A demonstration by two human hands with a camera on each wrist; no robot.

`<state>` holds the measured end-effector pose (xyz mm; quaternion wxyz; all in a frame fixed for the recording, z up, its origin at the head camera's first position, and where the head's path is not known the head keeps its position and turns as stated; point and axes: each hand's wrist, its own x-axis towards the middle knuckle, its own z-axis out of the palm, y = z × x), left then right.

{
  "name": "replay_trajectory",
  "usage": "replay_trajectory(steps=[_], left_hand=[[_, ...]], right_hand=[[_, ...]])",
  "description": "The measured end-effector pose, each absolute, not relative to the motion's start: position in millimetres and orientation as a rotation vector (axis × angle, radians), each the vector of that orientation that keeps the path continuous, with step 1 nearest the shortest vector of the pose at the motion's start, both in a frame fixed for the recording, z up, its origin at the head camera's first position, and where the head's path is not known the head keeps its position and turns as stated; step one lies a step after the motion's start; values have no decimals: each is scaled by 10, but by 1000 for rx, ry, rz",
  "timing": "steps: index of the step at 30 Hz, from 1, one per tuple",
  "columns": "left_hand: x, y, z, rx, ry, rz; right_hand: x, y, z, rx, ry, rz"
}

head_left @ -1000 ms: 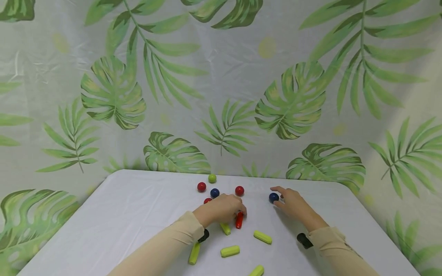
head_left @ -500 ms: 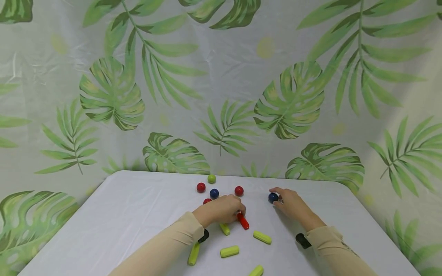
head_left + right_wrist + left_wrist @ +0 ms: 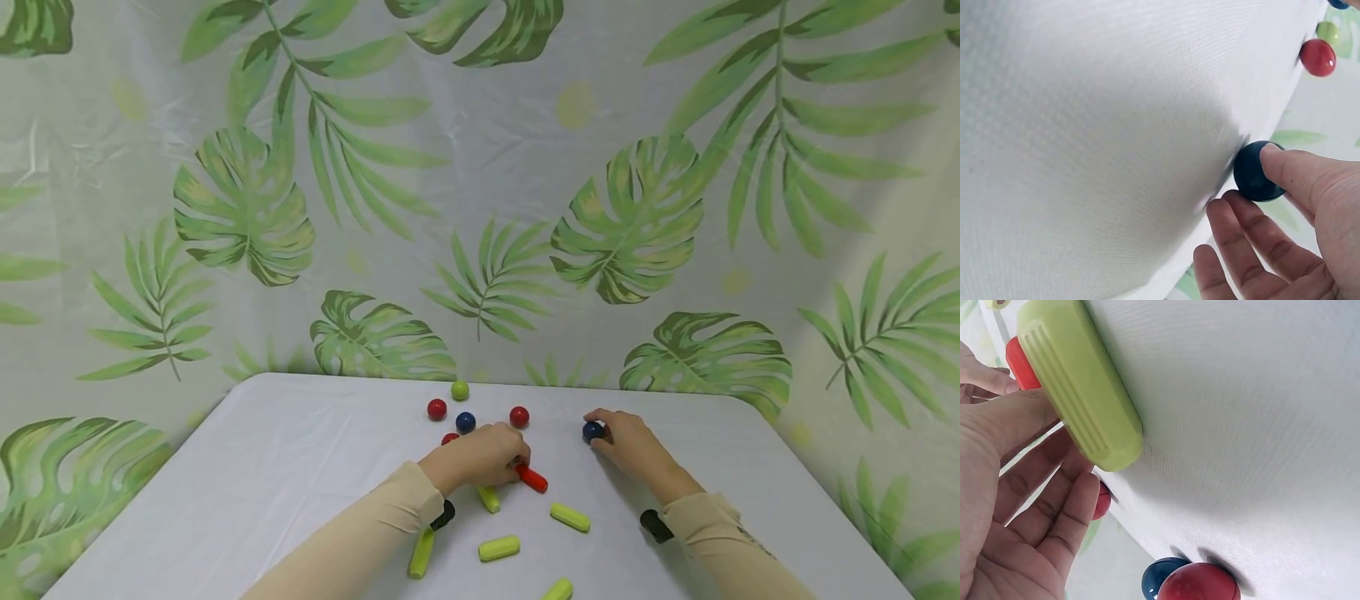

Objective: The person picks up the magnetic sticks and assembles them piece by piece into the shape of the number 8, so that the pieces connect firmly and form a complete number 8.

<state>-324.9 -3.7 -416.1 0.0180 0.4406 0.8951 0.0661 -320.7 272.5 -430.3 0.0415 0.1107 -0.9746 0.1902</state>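
My left hand (image 3: 480, 455) pinches one end of a short red stick (image 3: 533, 478) low over the table; its free end points right and slightly toward me. In the left wrist view a ribbed green stick (image 3: 1079, 381) partly hides the red stick and its held end. My right hand (image 3: 628, 442) holds a dark blue ball (image 3: 592, 432) between thumb and index finger at the table's right side. From the right wrist, the thumb presses the blue ball (image 3: 1257, 172) while the other fingers spread below it.
Several green sticks lie near me, among them one stick (image 3: 570, 517) right of centre and another (image 3: 498, 547) nearer. Beyond my left hand sit red balls (image 3: 519, 417), a second blue ball (image 3: 465, 422) and a green ball (image 3: 460, 390) close to the far edge.
The red stick has swung in my left hand, its free end turning from toward me to the right. My right fingers have closed in on the blue ball.
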Motion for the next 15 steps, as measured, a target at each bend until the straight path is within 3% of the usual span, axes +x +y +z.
replay_trajectory(steps=[15], left_hand=[[-3278,44,-4138,1152,2843,275]], right_hand=[[-3142,2783,-4306,321,-2973,648]])
